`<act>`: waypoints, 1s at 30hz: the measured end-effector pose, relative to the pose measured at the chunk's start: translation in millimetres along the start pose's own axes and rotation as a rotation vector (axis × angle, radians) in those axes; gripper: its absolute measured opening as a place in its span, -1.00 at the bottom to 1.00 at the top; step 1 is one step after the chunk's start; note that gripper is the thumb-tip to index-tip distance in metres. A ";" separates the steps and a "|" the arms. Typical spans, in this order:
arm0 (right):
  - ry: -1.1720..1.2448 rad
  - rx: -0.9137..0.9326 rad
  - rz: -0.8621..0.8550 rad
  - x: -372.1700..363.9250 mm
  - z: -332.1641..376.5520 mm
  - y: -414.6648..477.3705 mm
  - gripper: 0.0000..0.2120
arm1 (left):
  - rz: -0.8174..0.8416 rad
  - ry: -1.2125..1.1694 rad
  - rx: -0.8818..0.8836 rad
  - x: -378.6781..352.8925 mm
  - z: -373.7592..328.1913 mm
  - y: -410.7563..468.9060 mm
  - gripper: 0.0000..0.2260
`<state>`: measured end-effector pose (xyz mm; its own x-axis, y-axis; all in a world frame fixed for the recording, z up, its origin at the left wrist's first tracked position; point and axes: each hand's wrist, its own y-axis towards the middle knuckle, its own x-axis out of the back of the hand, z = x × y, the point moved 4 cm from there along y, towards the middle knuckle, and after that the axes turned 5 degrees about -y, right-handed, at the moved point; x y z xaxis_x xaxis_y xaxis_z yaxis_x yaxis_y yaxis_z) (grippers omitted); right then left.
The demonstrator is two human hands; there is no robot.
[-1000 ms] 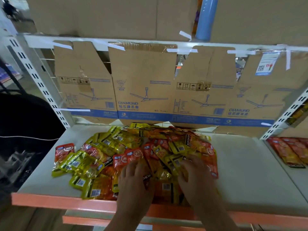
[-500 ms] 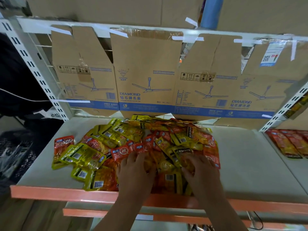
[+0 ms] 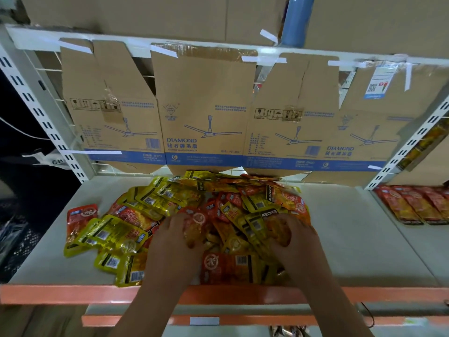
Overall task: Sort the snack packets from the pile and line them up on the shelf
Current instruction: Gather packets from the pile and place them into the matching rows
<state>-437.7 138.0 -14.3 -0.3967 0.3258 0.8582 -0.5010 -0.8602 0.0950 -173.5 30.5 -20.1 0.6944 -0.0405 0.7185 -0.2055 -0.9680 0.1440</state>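
A loose pile of snack packets (image 3: 218, 203), yellow and red-orange mixed, covers the middle of the pale shelf board (image 3: 352, 239). Yellow packets (image 3: 155, 198) spill to the left, and one red packet (image 3: 81, 215) lies alone at the pile's left end. My left hand (image 3: 175, 246) rests palm down on the near middle of the pile. My right hand (image 3: 300, 249) rests on its near right side. The fingers of both are spread over the packets, and their tips sink among them. I cannot see a packet held in either hand.
Flattened fan cartons (image 3: 206, 117) taped up form the back wall. Red packets (image 3: 418, 205) lie in a row on the neighbouring shelf to the right. An orange front rail (image 3: 60, 294) edges the shelf, with slotted uprights (image 3: 36, 105) at the sides. Bare board flanks the pile.
Both hands have slid a little further forward onto the pile and slightly apart. Packets near the front have shifted under them.
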 end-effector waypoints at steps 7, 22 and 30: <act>0.068 -0.035 -0.058 15.7 -21.6 -14.5 -0.61 | 0.053 -0.125 -0.025 -2.4 -18.2 -3.8 -0.32; 0.033 -0.176 -0.241 154.9 -185.7 -55.1 -0.48 | 0.255 -0.206 -0.389 -157.0 -230.0 -41.9 -0.42; -0.124 -0.117 -0.267 242.8 -281.2 -75.1 -0.43 | 0.315 -0.168 -0.498 -230.6 -346.2 -88.5 -0.41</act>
<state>-712.7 392.0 45.1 -0.1456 0.4774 0.8665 -0.6631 -0.6971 0.2727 -554.2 211.2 37.1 0.6387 -0.3832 0.6672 -0.6881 -0.6726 0.2724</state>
